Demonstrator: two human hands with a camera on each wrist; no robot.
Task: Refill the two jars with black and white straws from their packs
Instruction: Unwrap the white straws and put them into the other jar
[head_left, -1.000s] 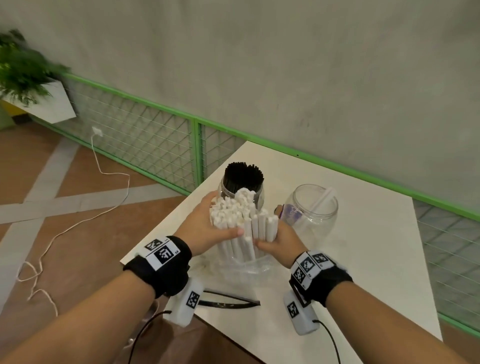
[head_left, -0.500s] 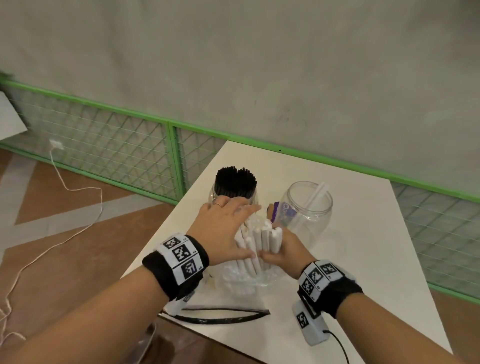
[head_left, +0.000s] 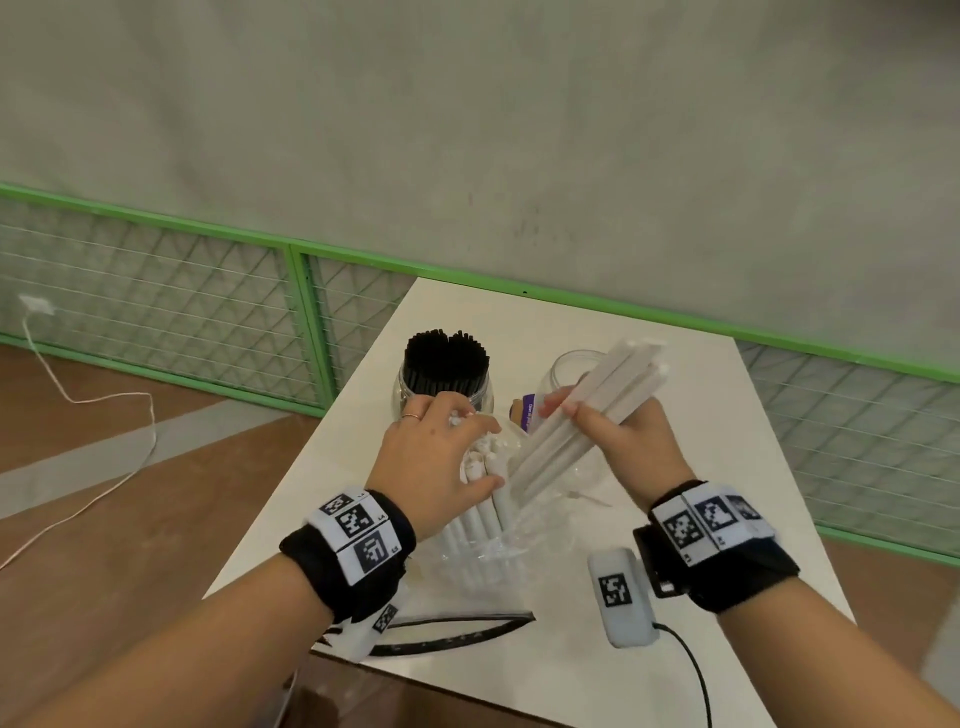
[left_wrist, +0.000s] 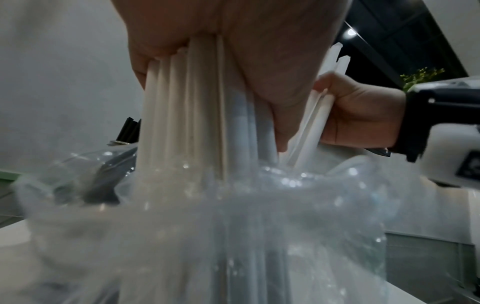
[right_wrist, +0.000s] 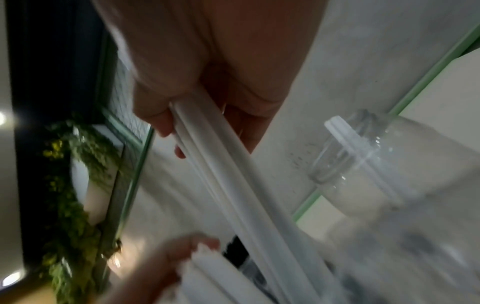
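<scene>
My left hand (head_left: 447, 457) grips the upright bundle of white straws (head_left: 480, 499) that stands in its clear plastic pack (head_left: 498, 556) on the white table (head_left: 675, 415); the left wrist view shows the straws (left_wrist: 197, 102) under my palm. My right hand (head_left: 618, 436) holds a small bunch of white straws (head_left: 587, 415), tilted up and to the right, its top end over the clear jar (head_left: 566, 374). One white straw (right_wrist: 345, 139) leans inside that jar (right_wrist: 363, 164). The other jar (head_left: 447, 384), to the left, is packed with black straws (head_left: 447, 358).
A flat black-edged empty pack (head_left: 457, 629) lies at the table's near edge. A green-framed mesh fence (head_left: 301, 306) runs behind and left of the table. A white cable (head_left: 104, 441) trails on the brown floor at left.
My right hand has pulled a small bunch of white straws out of the pack and lifted it right toward the clear jar. My left hand stays on the remaining bundle.
</scene>
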